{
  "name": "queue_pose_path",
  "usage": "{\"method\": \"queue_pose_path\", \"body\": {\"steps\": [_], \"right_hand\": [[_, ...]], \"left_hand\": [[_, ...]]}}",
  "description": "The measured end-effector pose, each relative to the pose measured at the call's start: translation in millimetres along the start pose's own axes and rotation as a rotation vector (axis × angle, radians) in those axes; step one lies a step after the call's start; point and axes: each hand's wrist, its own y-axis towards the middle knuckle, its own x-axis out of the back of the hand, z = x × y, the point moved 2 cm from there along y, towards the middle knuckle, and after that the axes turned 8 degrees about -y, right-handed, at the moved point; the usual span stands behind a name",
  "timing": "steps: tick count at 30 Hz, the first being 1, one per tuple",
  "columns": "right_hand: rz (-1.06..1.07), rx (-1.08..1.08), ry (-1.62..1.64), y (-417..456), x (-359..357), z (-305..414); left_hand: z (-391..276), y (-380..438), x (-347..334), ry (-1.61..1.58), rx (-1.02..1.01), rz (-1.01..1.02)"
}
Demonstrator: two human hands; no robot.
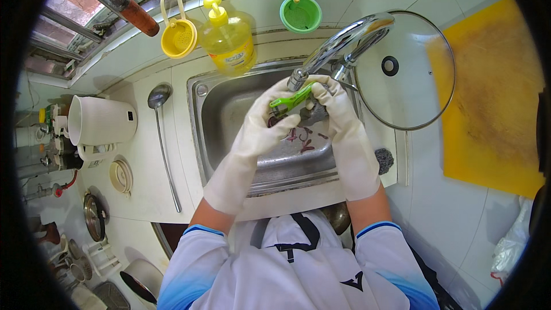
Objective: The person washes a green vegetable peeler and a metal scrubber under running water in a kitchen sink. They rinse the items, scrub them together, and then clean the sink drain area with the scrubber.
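Observation:
Both my hands wear whitish rubber gloves and meet over the stainless-steel sink (228, 118), beneath the faucet spout. A green-handled peeler (292, 100) lies between them. My left hand (269, 118) curls around its forked end, and a dark reddish thing (274, 120) shows partly at that palm. With thumb and fingers bent, my right hand (333, 97) holds a grey, mesh-like scouring pad (317, 112) against the peeler's other end. The gloves partly hide the contact. Reddish-purple peelings (306, 144) lie scattered on the sink bottom.
A chrome faucet (344, 38) arches over the sink. To its right stand a glass lid (409, 90) and a yellow cutting board (490, 107); a steel-wool ball (384, 160) sits nearer. Leftward are a yellow soap bottle (230, 43), a ladle (161, 137) and a white kettle (103, 120).

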Motion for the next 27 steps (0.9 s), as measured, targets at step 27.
{"method": "queue_pose_path", "body": {"steps": [27], "right_hand": [[-0.38,0.082,-0.422,-25.3,-11.9,-39.5]], "left_hand": [[56.3,24.8,30.5,0.129,0.856,0.082]]}}
